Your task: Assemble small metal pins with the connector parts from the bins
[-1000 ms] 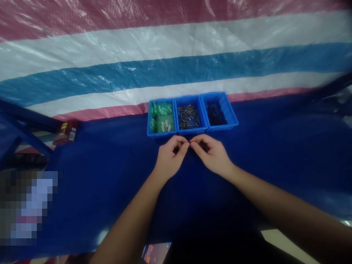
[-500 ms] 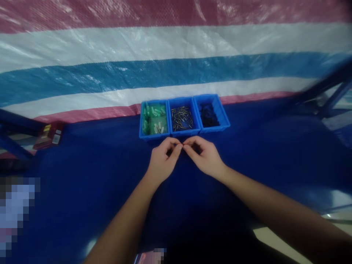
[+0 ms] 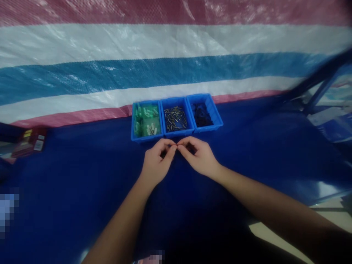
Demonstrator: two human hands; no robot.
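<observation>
My left hand (image 3: 158,159) and my right hand (image 3: 198,156) meet fingertip to fingertip over the blue table, just in front of three joined blue bins. Each is closed in a pinch of thumb and forefinger. Whatever lies between the fingertips is too small to make out. The left bin (image 3: 133,126) holds green pieces and a clear bag with small whitish parts. Thin metal pins (image 3: 176,117) fill the middle bin (image 3: 191,126). Dark, soft-looking pieces (image 3: 201,115) lie in the right bin (image 3: 217,115).
A dark red box (image 3: 31,141) with labels sits at the table's far left. Behind the bins hangs a striped plastic sheet (image 3: 110,75) in red, white and blue. A dark metal frame (image 3: 316,84) stands at the right, with a blue-and-white package (image 3: 332,123) beyond it.
The view has shifted a little, so bins and hands appear slightly further left. Both hands keep their fingertip-to-fingertip pinch.
</observation>
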